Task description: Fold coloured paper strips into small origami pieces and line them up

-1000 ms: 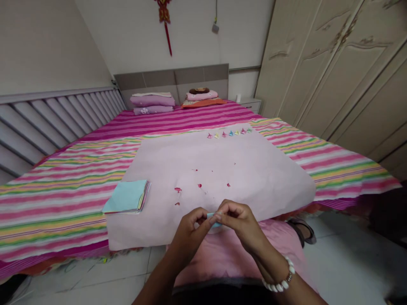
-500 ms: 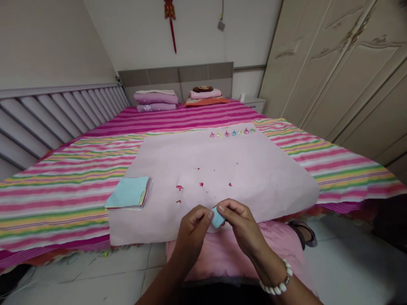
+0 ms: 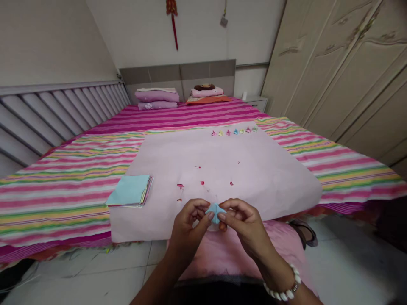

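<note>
Between my two hands is a small light-blue folded paper (image 3: 215, 213), creased down its middle and held above the near edge of the pale sheet. My left hand (image 3: 192, 222) pinches its left side between thumb and fingers. On the opposite side, my right hand (image 3: 243, 222) pinches it the same way; a white beaded bracelet is on that wrist. A stack of coloured square paper (image 3: 129, 190), light blue on top, lies to the left. Several small folded paper pieces (image 3: 235, 131) in pink, yellow, blue and green stand in a row at the sheet's far right.
The pale sheet (image 3: 171, 148) covers part of the bed's striped bedspread (image 3: 76, 169). Red marks or scraps (image 3: 180, 186) dot its middle. A pink cushion (image 3: 219, 258) lies below my hands. Folded bedding (image 3: 157, 99) sits by the headboard; a wardrobe (image 3: 321, 76) stands at right.
The blue paper has turned and now shows a wider, pointed shape with a centre crease. My left hand has shifted its hold, its fingers now raised behind the paper's left side.
</note>
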